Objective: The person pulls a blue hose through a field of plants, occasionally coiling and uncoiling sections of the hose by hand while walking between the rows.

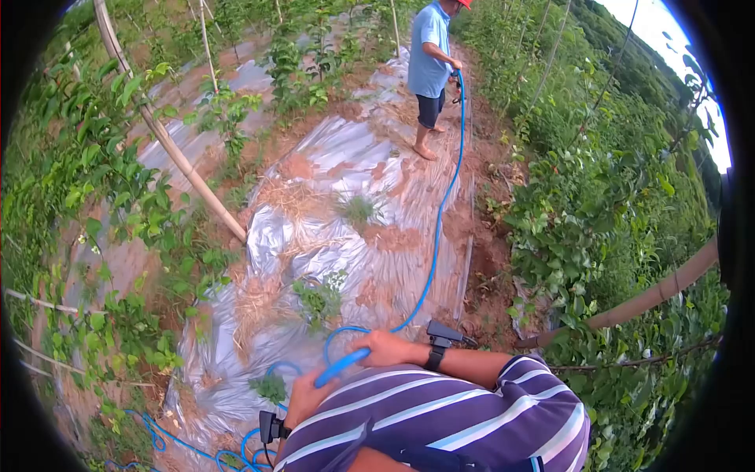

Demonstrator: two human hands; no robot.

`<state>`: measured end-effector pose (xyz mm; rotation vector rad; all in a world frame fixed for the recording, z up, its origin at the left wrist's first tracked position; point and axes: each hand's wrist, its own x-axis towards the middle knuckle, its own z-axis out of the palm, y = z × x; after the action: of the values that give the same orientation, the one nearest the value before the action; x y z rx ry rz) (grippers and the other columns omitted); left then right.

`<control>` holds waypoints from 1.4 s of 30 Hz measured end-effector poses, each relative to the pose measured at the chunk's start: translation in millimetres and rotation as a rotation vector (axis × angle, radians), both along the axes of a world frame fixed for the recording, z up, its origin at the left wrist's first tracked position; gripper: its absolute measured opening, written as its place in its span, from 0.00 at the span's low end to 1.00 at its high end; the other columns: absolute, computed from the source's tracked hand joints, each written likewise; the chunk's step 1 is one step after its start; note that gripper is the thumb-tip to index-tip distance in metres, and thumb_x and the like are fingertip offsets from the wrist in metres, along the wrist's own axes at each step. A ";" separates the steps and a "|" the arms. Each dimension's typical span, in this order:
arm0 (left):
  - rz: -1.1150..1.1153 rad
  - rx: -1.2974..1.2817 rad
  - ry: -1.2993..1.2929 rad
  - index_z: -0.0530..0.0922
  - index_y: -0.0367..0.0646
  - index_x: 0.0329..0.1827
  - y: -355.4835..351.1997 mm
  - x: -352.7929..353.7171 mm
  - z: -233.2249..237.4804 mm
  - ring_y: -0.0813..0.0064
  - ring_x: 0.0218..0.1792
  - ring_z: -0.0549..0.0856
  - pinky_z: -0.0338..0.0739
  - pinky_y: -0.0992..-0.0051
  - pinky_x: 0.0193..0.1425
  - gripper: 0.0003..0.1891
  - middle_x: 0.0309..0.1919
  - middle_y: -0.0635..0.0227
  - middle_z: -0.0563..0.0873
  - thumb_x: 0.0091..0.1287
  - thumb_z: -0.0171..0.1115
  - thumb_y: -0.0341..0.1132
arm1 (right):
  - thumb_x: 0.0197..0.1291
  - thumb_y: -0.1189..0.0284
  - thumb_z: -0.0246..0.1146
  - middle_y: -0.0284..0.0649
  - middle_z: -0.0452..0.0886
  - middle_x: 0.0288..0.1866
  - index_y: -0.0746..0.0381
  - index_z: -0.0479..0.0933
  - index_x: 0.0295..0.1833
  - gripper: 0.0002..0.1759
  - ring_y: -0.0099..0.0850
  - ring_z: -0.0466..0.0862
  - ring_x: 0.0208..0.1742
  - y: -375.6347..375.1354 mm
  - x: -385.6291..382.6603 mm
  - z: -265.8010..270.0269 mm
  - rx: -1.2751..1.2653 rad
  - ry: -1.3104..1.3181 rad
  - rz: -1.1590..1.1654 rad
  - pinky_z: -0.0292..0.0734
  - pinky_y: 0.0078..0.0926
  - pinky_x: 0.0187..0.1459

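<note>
A blue hose runs between my two hands, close to my striped shirt. My right hand is closed around it, with a black strap and device on the wrist. Lower and to the left, my left hand also grips the hose, its fingers partly hidden by it. Beyond my right hand the hose loops and stretches forward along the ground covering to a person in a light blue shirt, who holds it at waist height.
Silver plastic sheeting with straw and soil covers the path. Loose blue hose coils lie at lower left. A slanting wooden pole stands left, another pole at right. Leafy plants line both sides; small weeds grow through the sheeting.
</note>
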<state>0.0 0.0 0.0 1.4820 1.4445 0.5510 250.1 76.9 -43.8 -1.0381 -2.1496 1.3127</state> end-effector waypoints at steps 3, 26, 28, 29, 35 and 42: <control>0.020 -0.004 -0.029 0.87 0.40 0.49 -4.1 2.0 -5.8 0.85 0.29 0.76 0.74 0.76 0.35 0.15 0.25 0.72 0.83 0.64 0.73 0.38 | 0.52 0.68 0.68 0.48 0.84 0.31 0.59 0.83 0.38 0.08 0.48 0.85 0.36 -1.9 1.5 -6.4 0.017 0.025 -0.016 0.79 0.45 0.40; -0.019 0.015 0.034 0.84 0.38 0.37 6.5 30.4 -3.1 0.82 0.26 0.71 0.69 0.73 0.29 0.10 0.20 0.71 0.76 0.64 0.72 0.36 | 0.52 0.66 0.68 0.48 0.83 0.32 0.60 0.81 0.32 0.09 0.50 0.85 0.38 0.1 31.0 4.4 -0.022 -0.033 -0.061 0.76 0.48 0.39; 0.009 -0.036 0.011 0.83 0.37 0.37 7.8 38.7 1.1 0.83 0.26 0.71 0.68 0.73 0.30 0.11 0.20 0.73 0.76 0.65 0.72 0.37 | 0.51 0.65 0.68 0.48 0.83 0.32 0.59 0.81 0.32 0.09 0.50 0.85 0.38 -1.6 36.2 3.2 -0.036 -0.043 -0.067 0.77 0.48 0.39; 0.005 -0.026 0.015 0.83 0.37 0.37 9.6 41.2 2.0 0.83 0.26 0.71 0.68 0.73 0.30 0.11 0.20 0.73 0.76 0.65 0.72 0.37 | 0.51 0.65 0.68 0.48 0.83 0.32 0.59 0.81 0.31 0.09 0.50 0.85 0.38 1.1 39.7 3.8 -0.038 -0.061 -0.072 0.77 0.49 0.39; -0.022 -0.020 0.098 0.86 0.39 0.44 17.8 50.2 -5.9 0.80 0.28 0.74 0.72 0.73 0.34 0.12 0.23 0.68 0.80 0.64 0.73 0.37 | 0.50 0.65 0.68 0.49 0.83 0.31 0.59 0.81 0.33 0.09 0.51 0.85 0.37 8.3 52.5 -7.6 -0.030 -0.068 -0.089 0.77 0.49 0.39; 0.023 0.111 0.044 0.83 0.37 0.33 18.4 55.3 -8.7 0.85 0.24 0.70 0.65 0.75 0.28 0.08 0.19 0.74 0.75 0.62 0.74 0.31 | 0.51 0.66 0.69 0.50 0.83 0.29 0.61 0.80 0.32 0.10 0.50 0.85 0.35 14.9 53.7 -3.2 -0.040 -0.001 -0.055 0.77 0.47 0.38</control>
<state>55.3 18.4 -8.7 1.5749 1.4873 0.6243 303.8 91.8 -47.0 -1.1059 -2.0880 1.3345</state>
